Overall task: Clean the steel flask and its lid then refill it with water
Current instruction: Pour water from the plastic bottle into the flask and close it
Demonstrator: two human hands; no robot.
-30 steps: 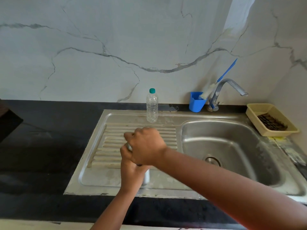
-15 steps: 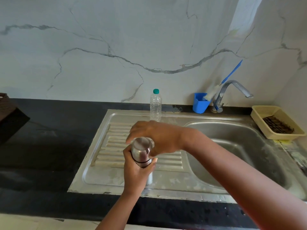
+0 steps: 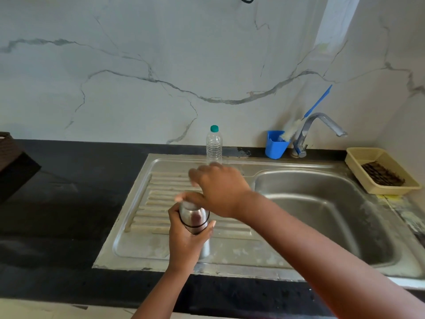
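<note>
You stand at a black counter [image 3: 69, 203] with a steel sink [image 3: 322, 215] set under a marble wall. Your left hand [image 3: 186, 245] grips the steel flask [image 3: 195, 218] upright over the drainboard; your right hand [image 3: 218, 189], blurred, curls over its lid [image 3: 187, 203], pinching it. Beyond them stands a plastic bottle [image 3: 214, 146].

The right hand [image 3: 219, 189] is blurry, and it covers the top of the flask [image 3: 194, 218] — the lid cannot be seen. The left hand [image 3: 185, 240] hides most of the flask's body. The bottom of the bottle [image 3: 214, 146] is behind the right hand. Both arms run off the bottom edge. A dark thing [image 3: 13, 162] is cut off at the left — too little shows to tell what it is. The stuff in the tray [image 3: 380, 170] is too small to make out.
</note>
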